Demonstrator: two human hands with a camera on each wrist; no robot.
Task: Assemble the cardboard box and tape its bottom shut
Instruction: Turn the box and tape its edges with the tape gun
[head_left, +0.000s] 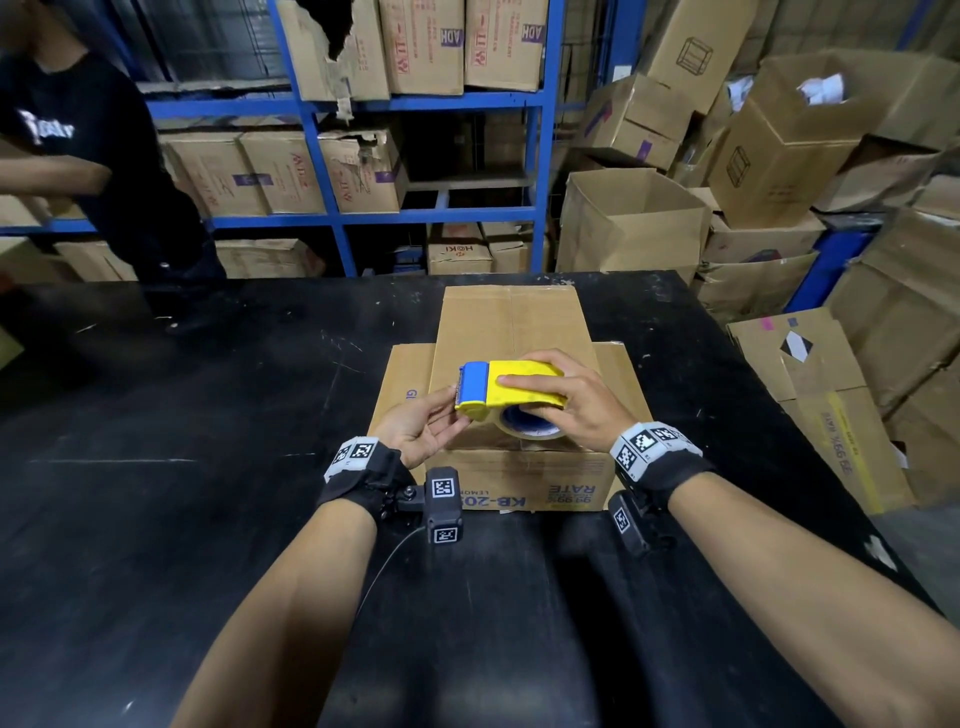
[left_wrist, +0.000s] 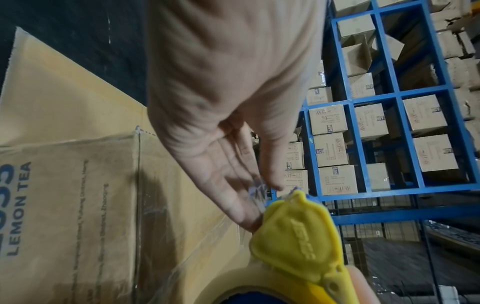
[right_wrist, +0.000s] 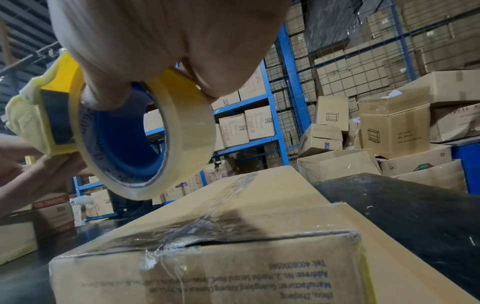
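An upside-down cardboard box sits on the black table, with flaps spread at both sides. Clear tape runs along its top seam and over the near edge. Just above the box, my right hand grips a yellow and blue tape dispenser with its tape roll. At the dispenser's blue cutter end, my left hand pinches the loose clear tape end between thumb and fingers. The left wrist view shows the box's side printed LEMON TEA.
Another person in a black shirt stands at the table's far left. Blue shelving with cartons stands behind the table. Open and stacked boxes pile up at the right, with flattened cartons beside the table's right edge.
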